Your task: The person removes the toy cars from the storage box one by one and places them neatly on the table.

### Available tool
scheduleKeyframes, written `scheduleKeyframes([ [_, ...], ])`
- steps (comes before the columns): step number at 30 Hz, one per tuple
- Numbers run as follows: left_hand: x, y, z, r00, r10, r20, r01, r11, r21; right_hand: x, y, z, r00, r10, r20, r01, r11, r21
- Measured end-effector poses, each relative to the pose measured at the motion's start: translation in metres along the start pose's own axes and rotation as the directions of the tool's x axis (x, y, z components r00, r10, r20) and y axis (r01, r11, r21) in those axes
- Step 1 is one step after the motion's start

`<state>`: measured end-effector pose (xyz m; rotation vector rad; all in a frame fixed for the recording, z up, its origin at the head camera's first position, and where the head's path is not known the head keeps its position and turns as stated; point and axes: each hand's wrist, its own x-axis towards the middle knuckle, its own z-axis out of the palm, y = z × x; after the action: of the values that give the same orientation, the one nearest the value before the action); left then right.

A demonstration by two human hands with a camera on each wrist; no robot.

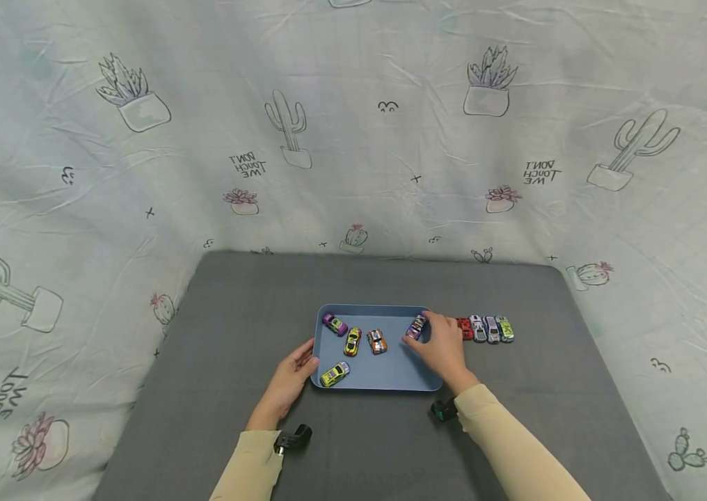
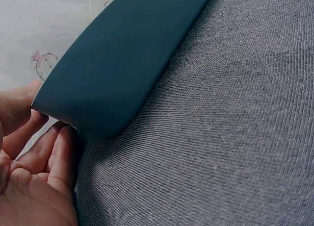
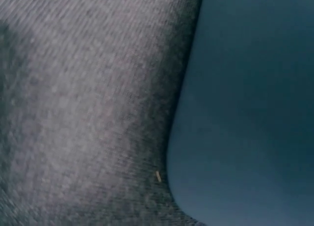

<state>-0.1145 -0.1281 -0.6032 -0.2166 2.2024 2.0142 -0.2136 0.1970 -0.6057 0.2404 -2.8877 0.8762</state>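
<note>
A blue tray [image 1: 385, 379] lies on the grey cloth. My left hand [image 1: 287, 381] holds its left edge, thumb at the rim; the left wrist view shows the fingers [image 2: 61, 152] against the outside of the tray [image 2: 113, 64]. Over the tray's right end, my right hand [image 1: 444, 348] pinches a purple toy car [image 1: 416, 326] between thumb and fingers. Further left in the tray are a purple-and-green car [image 1: 335, 324], a yellow car [image 1: 352, 342], an orange car [image 1: 376, 342] and a lime car [image 1: 335, 374]. The right wrist view shows the tray [image 3: 245, 108], but no hand.
Right of the tray, side by side on the cloth, stand a red car [image 1: 465, 328], a white car [image 1: 477, 328], a white-and-purple car [image 1: 491, 329] and a green car [image 1: 504, 328]. A patterned curtain [image 1: 353, 139] hangs behind the grey table [image 1: 234, 292].
</note>
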Motion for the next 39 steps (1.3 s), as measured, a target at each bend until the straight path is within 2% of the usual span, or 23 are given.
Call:
scheduleKeyframes([
  [5,0.006,-0.013,-0.001,1.000,-0.005,-0.023,0.004,1.000,-0.009,0.001,-0.002,-0.001,1.000,-0.020,0.010,0.020,0.999,-0.046],
  [13,0.006,-0.015,0.000,0.999,0.000,-0.042,0.000,1.000,0.009,0.003,-0.004,0.000,0.998,-0.016,0.053,0.021,0.994,-0.106],
  [20,0.005,-0.016,-0.001,0.999,0.008,-0.034,-0.007,1.000,0.006,0.004,-0.004,0.004,0.998,-0.024,0.059,0.030,0.994,-0.101],
  [25,0.005,-0.016,-0.001,0.999,0.003,-0.033,-0.003,1.000,0.000,0.003,-0.006,0.003,0.997,-0.002,0.083,0.007,0.998,-0.062],
  [30,0.006,-0.016,-0.001,0.999,-0.002,-0.035,0.001,1.000,-0.010,0.000,-0.008,-0.004,0.997,-0.027,0.069,0.028,0.999,-0.025],
  [35,0.006,-0.016,0.000,1.000,0.010,-0.025,-0.010,1.000,-0.020,-0.007,-0.004,-0.022,0.999,-0.048,0.024,0.045,0.995,0.084],
  [39,0.006,-0.014,-0.002,1.000,0.011,-0.024,-0.012,1.000,-0.025,-0.014,0.013,-0.042,0.998,-0.058,-0.001,0.057,0.987,0.149],
])
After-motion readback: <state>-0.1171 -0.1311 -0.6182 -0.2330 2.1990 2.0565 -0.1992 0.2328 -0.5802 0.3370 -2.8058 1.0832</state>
